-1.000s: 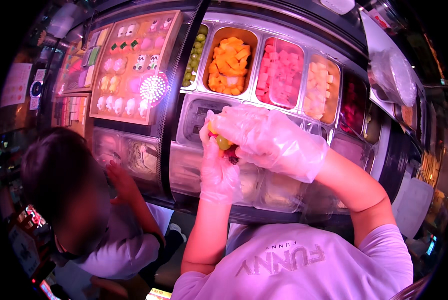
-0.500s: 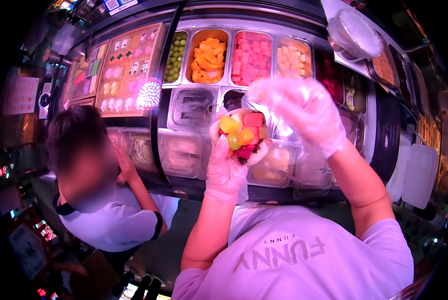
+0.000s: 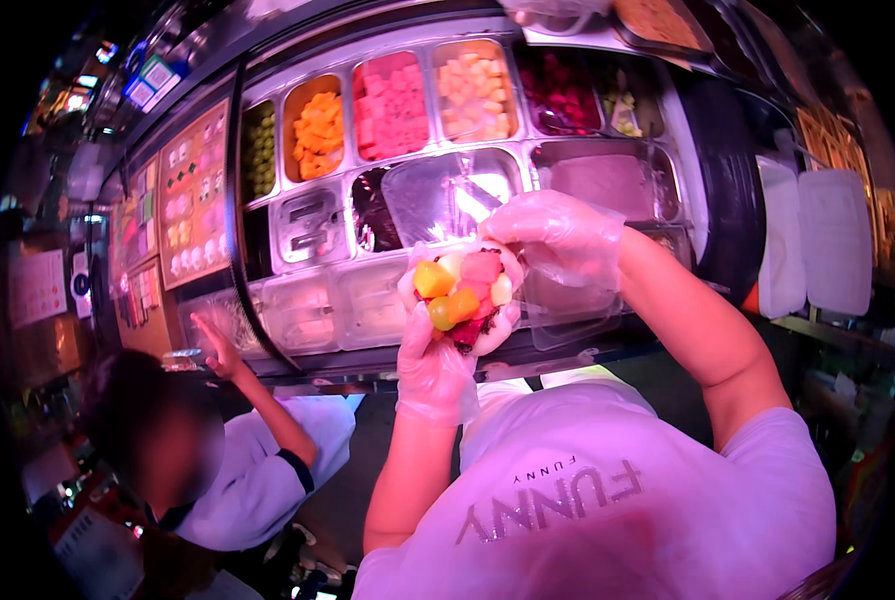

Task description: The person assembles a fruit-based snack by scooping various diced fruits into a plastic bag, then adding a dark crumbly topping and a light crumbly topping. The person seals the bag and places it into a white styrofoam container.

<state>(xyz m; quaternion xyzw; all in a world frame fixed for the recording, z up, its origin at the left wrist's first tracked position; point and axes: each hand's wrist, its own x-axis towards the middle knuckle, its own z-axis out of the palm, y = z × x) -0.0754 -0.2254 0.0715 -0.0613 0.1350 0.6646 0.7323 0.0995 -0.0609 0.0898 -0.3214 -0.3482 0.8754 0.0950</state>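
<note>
The shirt [image 3: 578, 565] bears one large and one small line of letters, upside down; a sign [image 3: 155, 77] shows square codes.

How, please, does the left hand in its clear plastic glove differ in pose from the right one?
The left hand cups the white, round, fruit-topped food from beneath; the right hand bends beside the food's far edge, contact unclear. The food partly hides the left hand, while the right hand shows its back. Both wear clear plastic gloves.

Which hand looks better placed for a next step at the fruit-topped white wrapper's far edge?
Probably the right hand: its fingertips are near that edge, while the left hand is occupied cradling the wrapper.
</note>
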